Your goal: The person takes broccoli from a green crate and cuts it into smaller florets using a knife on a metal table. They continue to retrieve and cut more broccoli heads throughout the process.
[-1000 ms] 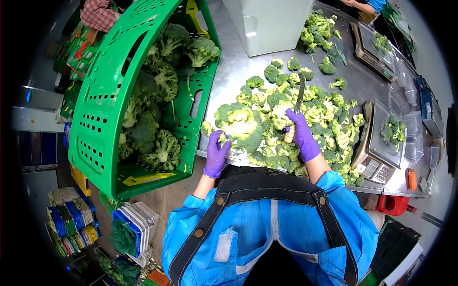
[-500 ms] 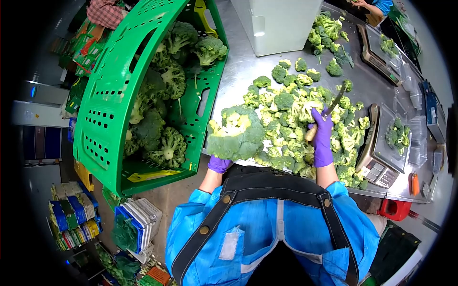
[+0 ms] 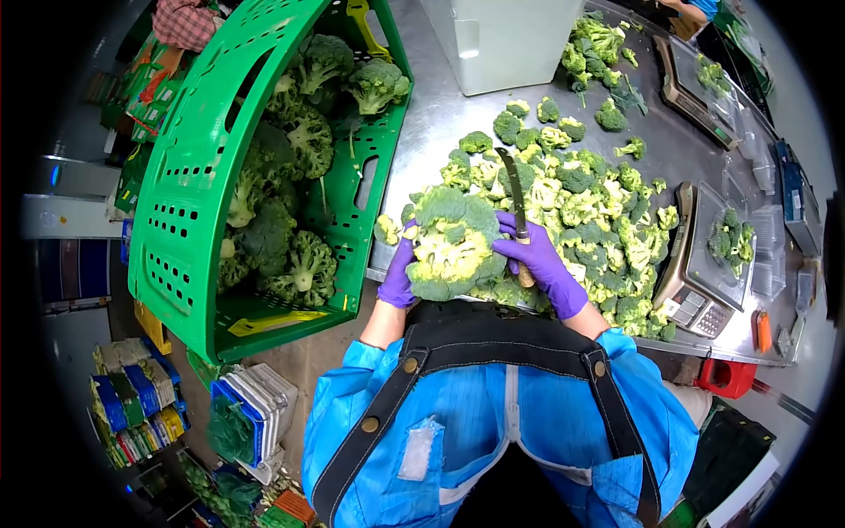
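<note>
A large broccoli head (image 3: 454, 239) rests in my left hand (image 3: 400, 271), its pale cut side facing up. Purple gloves cover both hands. My right hand (image 3: 539, 260) is closed on a knife (image 3: 515, 189) with a dark curved blade pointing away from me and a light handle. The fingertips of that hand are at the right edge of the broccoli head. Cut broccoli florets (image 3: 581, 211) spread in a pile on the metal table, beyond and to the right of my hands.
To the left a tilted green crate (image 3: 180, 211) holds several broccoli heads. A pale grey bin (image 3: 502, 53) stands at the back. Scales (image 3: 695, 295) with florets on them are at the right, near clear plastic trays (image 3: 768, 255). A red container (image 3: 727, 377) sits below the table edge.
My right hand has come left with the knife to the broccoli head. My left hand has turned the head, and more of its glove shows.
</note>
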`<state>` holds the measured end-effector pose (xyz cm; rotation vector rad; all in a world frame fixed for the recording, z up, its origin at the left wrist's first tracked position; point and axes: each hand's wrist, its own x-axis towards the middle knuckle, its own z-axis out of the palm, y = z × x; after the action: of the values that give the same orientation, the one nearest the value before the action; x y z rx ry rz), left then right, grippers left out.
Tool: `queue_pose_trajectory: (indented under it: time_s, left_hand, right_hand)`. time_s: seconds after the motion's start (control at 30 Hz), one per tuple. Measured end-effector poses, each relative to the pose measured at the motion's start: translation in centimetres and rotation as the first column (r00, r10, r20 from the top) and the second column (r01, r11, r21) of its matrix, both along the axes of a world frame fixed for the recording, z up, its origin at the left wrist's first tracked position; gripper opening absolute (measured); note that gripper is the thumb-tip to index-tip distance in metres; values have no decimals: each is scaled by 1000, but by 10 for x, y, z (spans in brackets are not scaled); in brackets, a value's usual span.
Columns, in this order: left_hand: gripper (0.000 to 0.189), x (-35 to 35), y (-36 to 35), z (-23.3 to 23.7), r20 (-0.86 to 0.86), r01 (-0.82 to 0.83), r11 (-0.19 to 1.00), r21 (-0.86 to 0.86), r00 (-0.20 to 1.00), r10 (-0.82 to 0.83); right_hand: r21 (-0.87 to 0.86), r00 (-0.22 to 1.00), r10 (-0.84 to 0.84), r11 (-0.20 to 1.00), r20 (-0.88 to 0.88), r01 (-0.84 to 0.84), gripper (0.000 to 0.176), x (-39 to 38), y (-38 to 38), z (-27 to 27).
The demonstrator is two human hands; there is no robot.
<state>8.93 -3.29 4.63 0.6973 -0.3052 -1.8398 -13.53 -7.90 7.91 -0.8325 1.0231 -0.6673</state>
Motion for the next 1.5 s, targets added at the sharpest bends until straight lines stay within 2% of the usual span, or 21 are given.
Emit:
queue_pose_trajectory:
  time_s: [0.1,0.17,0.23,0.43,0.5,0.57,0.6,0.63,0.67,0.7,0.77,0.9,1.07,1.1,1.17,1.23,1.3,1.37,1.4,1.47,1.5]
  left_hand:
    - [55,3,8,-25,34,-64,976,207,998,58]
    - [48,-1,10,-26,101,-122,979,165,989,107]
    - [38,-3,6,-23,147,-143,965,222,983,111]
    - [29,-17,8,-18,374,-266,957,112,904,208]
    - [30,-22,8,-11,598,-252,968,-22,773,214]
    - [25,-24,9,0,580,-271,962,46,791,195]
    - [24,-24,9,3,439,-281,953,111,874,207]
    - [23,-23,10,4,285,-280,943,178,932,222]
    - [25,-17,15,-13,306,-246,961,129,931,197]
    - [25,-14,16,-21,306,-248,960,131,931,199]
    - [31,-10,14,-30,57,-138,963,231,990,128]
    - [33,-9,16,-35,36,-110,963,246,994,105]
    - [35,-8,17,-27,-113,-63,986,152,990,81]
    - [35,-9,18,-28,-113,-66,986,150,990,83]
    - [36,-9,22,-32,182,-129,989,-67,973,139]
    - [38,-3,25,-53,228,-120,987,-104,963,141]
    - [40,-2,22,-46,274,-108,985,-137,951,142]
    - [37,-2,18,-31,-88,-175,955,239,976,201]
    - [37,-6,17,-24,-89,-175,955,239,975,201]
    - [26,-17,15,-17,301,-394,908,140,891,340]
    - [26,-18,15,-23,300,-392,909,140,892,339]
  right_hand:
    - [-44,994,39,998,-107,-44,60,6,-4,0]
    - [-180,976,-10,983,-218,-30,55,7,-3,-1]
    - [-742,873,-285,659,-395,-121,51,10,-4,-17]
    - [-705,776,-251,632,-579,-321,45,40,0,3]
    - [-533,648,-165,732,-744,-426,43,46,-4,-1]
    - [-676,727,-271,652,-631,-343,37,42,-9,-15]
    - [-632,849,-209,755,-486,-176,32,38,-14,-14]
    - [-532,935,-171,846,-312,-23,28,34,-16,-12]
    - [-222,982,-101,973,-157,64,21,29,-18,1]
    - [-192,993,-84,979,-82,67,20,25,-21,4]
    - [-201,998,-58,978,-12,55,27,22,-22,10]
    - [-139,996,-57,988,71,67,28,16,-24,12]
    - [-85,893,-428,893,138,441,30,7,-33,2]
    - [-36,847,-513,852,140,522,31,3,-36,-2]
    - [177,802,-584,809,127,561,32,-10,-41,-9]
    - [53,776,-619,785,122,617,32,-10,-41,-15]
    - [-32,796,-599,797,94,603,32,-7,-40,-14]
    - [-115,810,-583,802,61,586,32,-5,-35,-12]
    - [-184,911,-411,896,4,405,29,-3,-33,-7]
    - [-254,989,-77,966,-127,43,19,8,-28,8]
    - [-171,966,86,977,-242,-130,18,16,-26,16]
